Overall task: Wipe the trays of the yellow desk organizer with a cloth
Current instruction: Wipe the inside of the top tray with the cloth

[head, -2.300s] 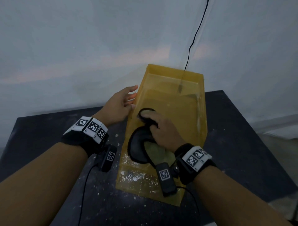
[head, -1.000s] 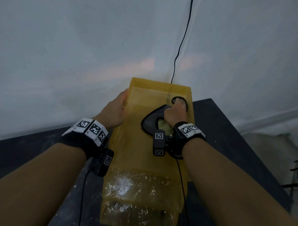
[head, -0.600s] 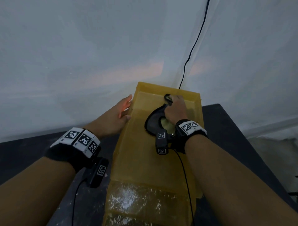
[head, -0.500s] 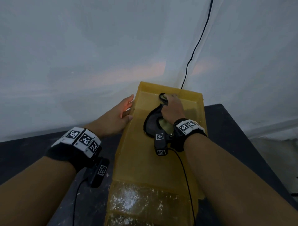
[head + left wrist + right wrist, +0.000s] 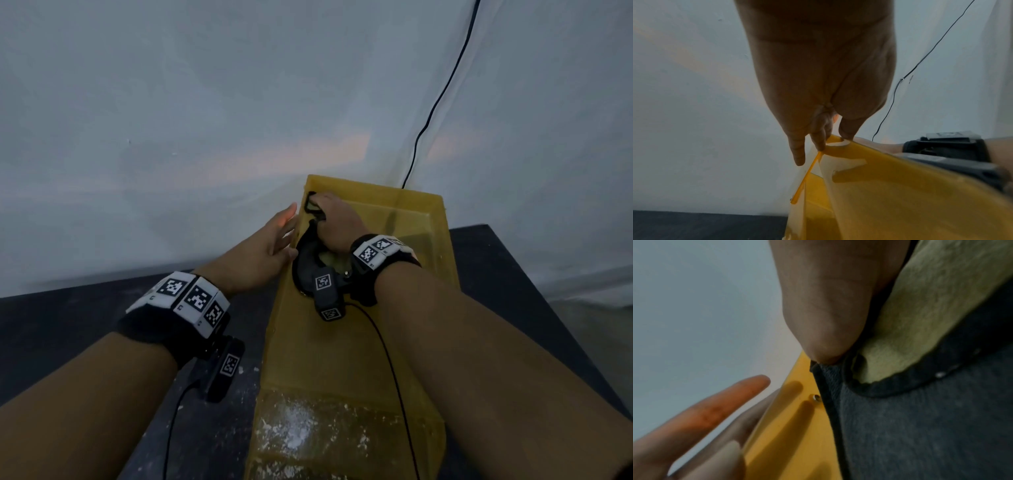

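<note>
Pressing the cloth (image 5: 310, 263) into the far left corner of the top tray (image 5: 346, 342) of the yellow desk organizer (image 5: 435, 240), which stands on the dark table (image 5: 496, 270) against the white wall (image 5: 205, 120). Right hand (image 5: 337, 224) bunched over the cloth, fingers curled down onto it; whether they wrap the fabric or only pin it cannot be told, since the right-wrist view shows little more than one finger (image 5: 824, 318) bearing on the cloth's dark edge. Left hand (image 5: 265, 248) just outboard of that grip, fingers straight and flat against the outside of the tray's side wall, holding nothing, only bracing. Likely trouble: a hard push toward the corner sliding or tipping the light plastic stack, the brace being a flat palm rather than a clasp. Loose cloth trailing back beneath the wrist may bunch or drag, leaving the corner half-wiped. The camera cable (image 5: 390, 363) lying along the tray behind the grip could snag on the return stroke. White powder (image 5: 291, 431) on the lower tray, well behind the grip, judged not yet wiped and easily scattered by a passing forearm.
</note>
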The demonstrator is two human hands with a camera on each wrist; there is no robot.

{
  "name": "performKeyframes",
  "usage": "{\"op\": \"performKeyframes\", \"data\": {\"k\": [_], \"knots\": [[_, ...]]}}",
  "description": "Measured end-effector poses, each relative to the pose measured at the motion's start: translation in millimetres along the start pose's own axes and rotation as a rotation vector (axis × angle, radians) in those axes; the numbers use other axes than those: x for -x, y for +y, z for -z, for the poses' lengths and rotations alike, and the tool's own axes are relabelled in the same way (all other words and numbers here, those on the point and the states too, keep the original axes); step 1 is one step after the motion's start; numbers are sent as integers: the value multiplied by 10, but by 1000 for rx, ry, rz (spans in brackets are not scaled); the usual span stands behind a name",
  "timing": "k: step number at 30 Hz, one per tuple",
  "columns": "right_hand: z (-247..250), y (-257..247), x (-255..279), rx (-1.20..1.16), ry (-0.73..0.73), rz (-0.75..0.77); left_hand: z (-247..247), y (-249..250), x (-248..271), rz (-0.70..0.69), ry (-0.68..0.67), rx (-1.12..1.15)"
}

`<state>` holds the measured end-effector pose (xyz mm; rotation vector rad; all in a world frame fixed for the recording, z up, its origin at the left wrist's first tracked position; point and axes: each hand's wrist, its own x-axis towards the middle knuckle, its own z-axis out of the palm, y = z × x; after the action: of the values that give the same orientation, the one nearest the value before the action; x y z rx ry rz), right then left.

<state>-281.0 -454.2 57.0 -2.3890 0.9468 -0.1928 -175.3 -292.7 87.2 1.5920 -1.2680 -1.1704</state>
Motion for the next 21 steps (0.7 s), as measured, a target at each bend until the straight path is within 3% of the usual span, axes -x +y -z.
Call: {"op": "performKeyframes", "data": {"k": [12, 21], "knots": [[-190, 22, 697, -75, -13, 148, -9, -96, 30, -5, 45, -16], [-549, -31, 1529, -89, -124, 255, -66, -236, 271, 54, -48, 2]]}}
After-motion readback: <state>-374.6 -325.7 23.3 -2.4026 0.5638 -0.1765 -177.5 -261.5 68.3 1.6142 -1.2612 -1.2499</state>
